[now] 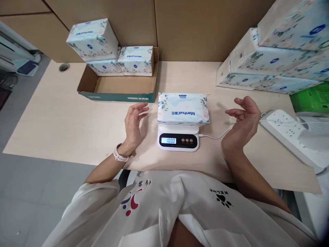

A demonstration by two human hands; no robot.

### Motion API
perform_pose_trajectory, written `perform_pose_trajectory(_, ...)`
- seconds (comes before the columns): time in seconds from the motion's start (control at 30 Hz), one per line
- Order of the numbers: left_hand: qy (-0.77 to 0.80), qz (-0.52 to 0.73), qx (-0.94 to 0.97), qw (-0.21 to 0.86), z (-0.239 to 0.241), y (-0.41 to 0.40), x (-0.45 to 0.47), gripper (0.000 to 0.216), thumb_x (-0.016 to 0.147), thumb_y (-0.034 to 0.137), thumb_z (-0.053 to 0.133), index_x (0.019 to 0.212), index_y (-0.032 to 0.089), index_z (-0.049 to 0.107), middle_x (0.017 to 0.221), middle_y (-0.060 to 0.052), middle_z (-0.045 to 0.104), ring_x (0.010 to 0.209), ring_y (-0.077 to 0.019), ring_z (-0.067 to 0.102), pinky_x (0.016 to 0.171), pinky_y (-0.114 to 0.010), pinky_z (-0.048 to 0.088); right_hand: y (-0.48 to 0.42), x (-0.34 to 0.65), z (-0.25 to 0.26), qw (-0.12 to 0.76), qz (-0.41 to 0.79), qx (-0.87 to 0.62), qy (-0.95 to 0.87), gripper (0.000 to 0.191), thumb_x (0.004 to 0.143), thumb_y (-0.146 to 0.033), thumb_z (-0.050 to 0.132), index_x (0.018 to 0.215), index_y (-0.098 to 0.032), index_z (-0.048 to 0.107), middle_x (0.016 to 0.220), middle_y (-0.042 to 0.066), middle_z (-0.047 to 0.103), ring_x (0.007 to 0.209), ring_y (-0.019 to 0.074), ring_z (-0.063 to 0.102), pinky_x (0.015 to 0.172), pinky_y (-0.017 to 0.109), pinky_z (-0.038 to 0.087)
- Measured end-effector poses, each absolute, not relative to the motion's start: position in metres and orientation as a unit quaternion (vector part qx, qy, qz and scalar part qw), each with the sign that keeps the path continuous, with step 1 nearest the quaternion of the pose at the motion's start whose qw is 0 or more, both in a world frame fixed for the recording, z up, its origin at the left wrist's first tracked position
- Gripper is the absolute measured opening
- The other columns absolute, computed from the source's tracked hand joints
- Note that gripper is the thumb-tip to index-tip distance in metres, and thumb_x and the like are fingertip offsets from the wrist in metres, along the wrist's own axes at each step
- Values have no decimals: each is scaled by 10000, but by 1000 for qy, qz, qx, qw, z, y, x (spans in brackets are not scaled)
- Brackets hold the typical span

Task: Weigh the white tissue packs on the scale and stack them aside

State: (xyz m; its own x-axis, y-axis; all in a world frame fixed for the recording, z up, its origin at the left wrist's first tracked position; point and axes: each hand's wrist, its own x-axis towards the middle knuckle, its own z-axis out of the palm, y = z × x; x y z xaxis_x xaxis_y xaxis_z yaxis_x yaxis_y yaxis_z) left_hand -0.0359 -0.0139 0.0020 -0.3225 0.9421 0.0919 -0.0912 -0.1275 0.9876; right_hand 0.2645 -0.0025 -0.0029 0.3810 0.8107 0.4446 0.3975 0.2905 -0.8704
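Floral Manhua pack (183, 109), flat atop white scale (178, 129), reading 100.0

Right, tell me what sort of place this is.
Probably a weighing station on an indoor desk: a lit digital scale bears a Manhua pack, more packs sit in a cardboard box, and a power strip lies nearby.

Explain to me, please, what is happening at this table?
A person in a white shirt has a Manhua pack resting on a small white scale, whose lit display seems to read 100.0. The left hand and the right hand are open on either side, neither touching the pack. More packs sit in an open cardboard box at the back left, and others are stacked at the right.
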Motion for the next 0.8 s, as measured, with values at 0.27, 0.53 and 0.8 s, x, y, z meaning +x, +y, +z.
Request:
perform_pose_trajectory(0.27, 513, 630, 408, 416, -1, -13, -36, 387, 935, 597, 648, 1050, 238, 732, 1247, -101, 746, 1061, -215, 720, 930, -376, 566, 1, 268, -11, 643, 179, -528, -525, 528, 1034, -562, 333, 1336, -308, 683, 1341, 102, 713, 962, 221, 735, 997, 520, 560)
perform_pose_trajectory(0.53, 518, 623, 418, 411, 0, -13, -35, 418, 941, 626, 628, 1045, 234, 727, 1253, -107, 747, 1067, -227, 722, 932, -394, 573, -2, 267, -9, 621, 173, -543, -538, 543, 1033, -569, 301, 1337, -314, 672, 1363, 109, 702, 980, 243, 749, 981, 532, 567)
perform_pose_trajectory(0.8, 513, 625, 420, 412, -1, -14, -37, 361, 966, 568, 613, 1039, 240, 745, 1244, -97, 757, 1053, -225, 727, 925, -398, 578, -3, 266, -9, 626, 179, -537, -536, 555, 1044, -569, 285, 1320, -308, 689, 1346, 102, 706, 943, 232, 745, 984, 541, 565)
